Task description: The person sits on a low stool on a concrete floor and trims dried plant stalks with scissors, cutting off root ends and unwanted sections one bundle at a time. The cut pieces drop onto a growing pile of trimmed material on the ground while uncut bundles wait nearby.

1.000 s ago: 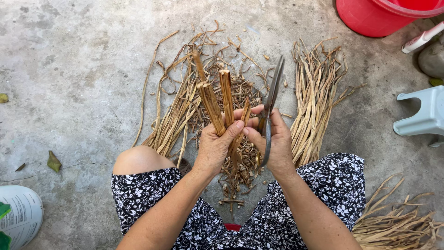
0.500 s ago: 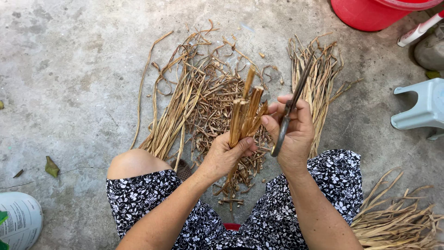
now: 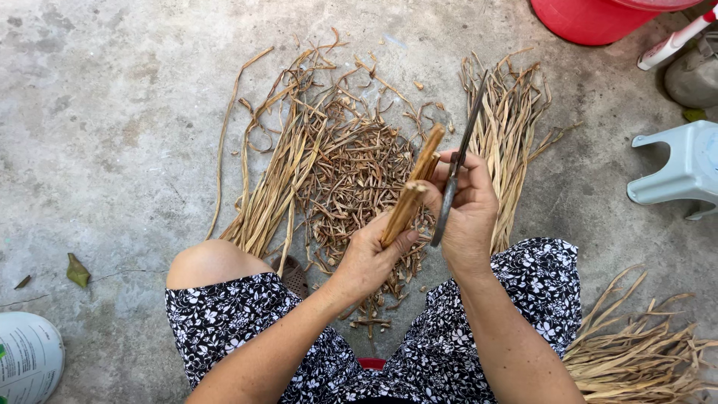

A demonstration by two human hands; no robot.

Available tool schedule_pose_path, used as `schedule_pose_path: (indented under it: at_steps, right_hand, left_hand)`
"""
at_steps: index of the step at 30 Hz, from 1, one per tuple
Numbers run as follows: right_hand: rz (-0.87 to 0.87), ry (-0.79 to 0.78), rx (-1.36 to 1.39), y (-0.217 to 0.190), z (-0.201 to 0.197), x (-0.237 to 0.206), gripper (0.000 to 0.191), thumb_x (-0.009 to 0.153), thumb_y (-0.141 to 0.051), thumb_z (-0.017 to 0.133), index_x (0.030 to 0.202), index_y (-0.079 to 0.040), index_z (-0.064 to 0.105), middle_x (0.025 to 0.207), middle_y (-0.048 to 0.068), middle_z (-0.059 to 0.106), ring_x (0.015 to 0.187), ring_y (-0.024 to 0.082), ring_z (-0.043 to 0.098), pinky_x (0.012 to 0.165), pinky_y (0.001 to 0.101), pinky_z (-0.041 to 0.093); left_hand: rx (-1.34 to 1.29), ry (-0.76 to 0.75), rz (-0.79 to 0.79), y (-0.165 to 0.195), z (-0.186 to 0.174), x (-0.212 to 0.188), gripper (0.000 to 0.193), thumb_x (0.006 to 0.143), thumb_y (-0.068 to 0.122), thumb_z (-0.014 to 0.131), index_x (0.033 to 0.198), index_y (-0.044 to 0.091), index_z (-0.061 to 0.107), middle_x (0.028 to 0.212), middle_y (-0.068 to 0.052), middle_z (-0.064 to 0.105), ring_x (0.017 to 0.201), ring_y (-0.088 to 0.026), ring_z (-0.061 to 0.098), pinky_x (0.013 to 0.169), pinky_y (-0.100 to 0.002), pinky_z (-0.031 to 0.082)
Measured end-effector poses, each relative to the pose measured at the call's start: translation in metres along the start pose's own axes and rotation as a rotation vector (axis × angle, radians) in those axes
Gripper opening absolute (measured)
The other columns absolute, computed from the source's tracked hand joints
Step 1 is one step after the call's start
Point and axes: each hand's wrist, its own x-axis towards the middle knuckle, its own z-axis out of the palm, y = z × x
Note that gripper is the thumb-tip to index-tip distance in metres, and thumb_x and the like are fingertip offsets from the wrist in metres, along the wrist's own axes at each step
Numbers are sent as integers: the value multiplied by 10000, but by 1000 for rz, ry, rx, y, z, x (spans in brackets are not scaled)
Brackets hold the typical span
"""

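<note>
Stalks of dried brown plant stem (image 3: 413, 191), bundled together, stand tilted up and to the right out of the left hand (image 3: 372, 258), whose fingers curl tightly around their lower ends. Just beside them, the right hand (image 3: 470, 213) is closed around a pair of scissors (image 3: 456, 168), blades pointing up. Underneath, dry trimmings (image 3: 351, 176) litter the concrete floor (image 3: 112, 112).
</note>
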Motion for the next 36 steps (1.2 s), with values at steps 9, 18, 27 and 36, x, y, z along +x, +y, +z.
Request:
schedule_pose_path:
  at_steps: [9,18,27,36]
  right_hand:
    - [217,-127,394,-4,-9,10,417,886,42,764,1252,-53,589,914,77,688,710,131,617,651,257,542]
    - [175,-129,345,-6,0,4,406,886,46,758,1242,-48,587,936,61,690,753,115,633,643,242,538]
    - [29,-140,-24,-10,3,2,500,907,-125,813,1328,-81,547,1056,23,650,958,118,627,842,273,548]
    - [37,-354,-362,-13,11,7,705,830,-317,849,1396,-75,505,1181,33,655,1118,134,642,935,296,554]
  left_hand:
    - [-755,-12,-370,3,-11,11,293,1021,307,601,1187,69,642,934,-27,666,828,-140,654,776,-293,567]
    - [-254,315,-23,15,-30,18,200,1043,250,569,1166,95,601,878,15,650,772,-67,638,686,-220,561]
    - [-364,167,-26,18,-17,17,188,1001,188,707,1114,39,716,820,45,610,677,-37,502,561,-209,388]
    - [-391,368,37,28,-23,40,207,1013,192,678,1134,25,688,1000,-11,721,902,-71,666,779,-230,555]
